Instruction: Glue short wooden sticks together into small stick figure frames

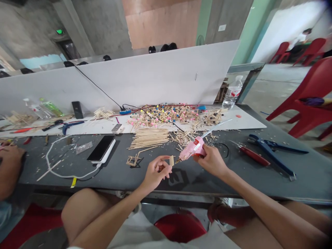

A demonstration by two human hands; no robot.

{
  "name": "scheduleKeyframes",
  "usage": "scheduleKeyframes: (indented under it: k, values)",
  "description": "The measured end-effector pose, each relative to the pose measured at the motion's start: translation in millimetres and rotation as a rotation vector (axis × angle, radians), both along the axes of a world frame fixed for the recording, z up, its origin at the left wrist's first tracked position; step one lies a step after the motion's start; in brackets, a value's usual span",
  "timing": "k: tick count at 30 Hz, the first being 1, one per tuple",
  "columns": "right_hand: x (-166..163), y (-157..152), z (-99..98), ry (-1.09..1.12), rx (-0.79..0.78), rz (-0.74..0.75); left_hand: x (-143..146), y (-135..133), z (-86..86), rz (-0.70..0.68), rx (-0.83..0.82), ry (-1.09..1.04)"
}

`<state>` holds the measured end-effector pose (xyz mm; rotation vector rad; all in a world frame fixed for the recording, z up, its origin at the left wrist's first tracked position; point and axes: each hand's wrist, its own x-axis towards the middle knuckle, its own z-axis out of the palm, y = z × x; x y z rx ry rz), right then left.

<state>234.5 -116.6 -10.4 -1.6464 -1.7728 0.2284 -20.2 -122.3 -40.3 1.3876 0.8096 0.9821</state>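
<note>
My left hand pinches a small piece made of short wooden sticks above the table's front part. In my right hand is a pink hot glue gun, my fingers wrapped around its handle. Its nozzle points left and down, right beside the stick piece; whether they touch I cannot tell. A clear glue stick juts from the gun's rear. Left of my left hand stands a small open frame of sticks. Behind it lies a row of long thin wooden sticks.
A heap of short sticks with coloured ends lies along the white divider. Blue cutters and a red-handled tool lie at right. A phone with a white cable is at left, near another person's arm.
</note>
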Motion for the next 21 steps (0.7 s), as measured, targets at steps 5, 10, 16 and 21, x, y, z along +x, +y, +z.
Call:
scheduleKeyframes:
  k: [5, 10, 16, 21]
  values:
    - [-2.5, 0.6, -0.3, 0.031, -0.03, 0.015, 0.8, -0.7, 1.4, 0.003, -0.007, 0.012]
    - [-3.3, 1.0, -1.5, 0.046, -0.039, 0.014, 0.7, -0.8, 1.4, 0.002, -0.013, 0.024]
    - [-1.9, 1.5, -2.9, 0.064, -0.053, 0.035, -0.1, -0.1, 1.3, -0.011, -0.003, 0.024]
    - [-2.0, 2.2, -2.5, 0.065, -0.051, 0.027, -0.3, -0.5, 1.0, -0.005, -0.002, 0.027]
